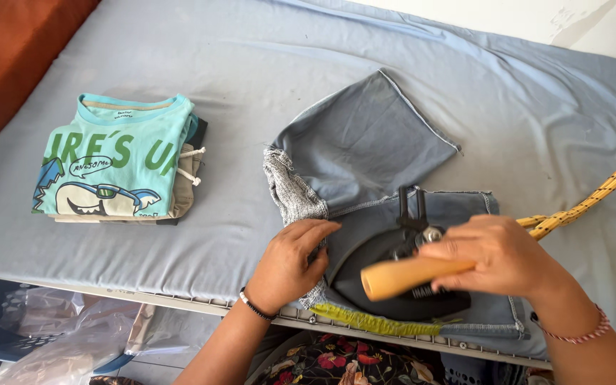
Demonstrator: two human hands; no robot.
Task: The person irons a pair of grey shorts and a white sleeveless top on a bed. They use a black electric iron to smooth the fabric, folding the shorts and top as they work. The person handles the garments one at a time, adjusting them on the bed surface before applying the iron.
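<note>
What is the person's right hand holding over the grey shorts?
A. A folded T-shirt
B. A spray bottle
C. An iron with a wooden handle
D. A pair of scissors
C: the right hand grips the wooden handle of a dark iron resting on the grey shorts, while the left hand presses the fabric flat.

A stack of folded clothes [119,167], a turquoise printed shirt on top, sits near the left edge of the grey padded ironing table [180,64]. Below its near edge lie clear plastic bags [58,335] and flowered fabric [336,360].
</note>
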